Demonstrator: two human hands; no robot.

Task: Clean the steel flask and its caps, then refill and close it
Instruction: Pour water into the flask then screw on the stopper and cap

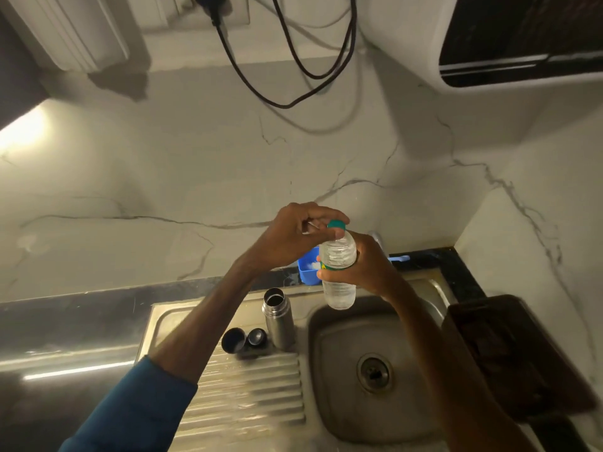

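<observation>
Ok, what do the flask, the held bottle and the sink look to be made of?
Flask: brushed steel by the look, dull grey sheen with soft highlights. Bottle in the right hand: clear thin plastic, see-through with moulded ribs; its teal cap, pinched by the left hand, looks like opaque plastic. Sink: stainless steel, satin finish, pressed drainer ridges reflecting light.

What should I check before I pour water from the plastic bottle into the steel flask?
1. Steel flask upright, mouth open: ok.
2. Larger cap and smaller cap off, beside the flask: ok.
3. Right hand holds plastic bottle round its body: ok.
4. Bottle cap removed: not ok; left hand pinches it, still on.
5. Bottle above flask mouth: not ok; it hangs over the sink.
6. Flask inside clean: cannot tell.
</observation>
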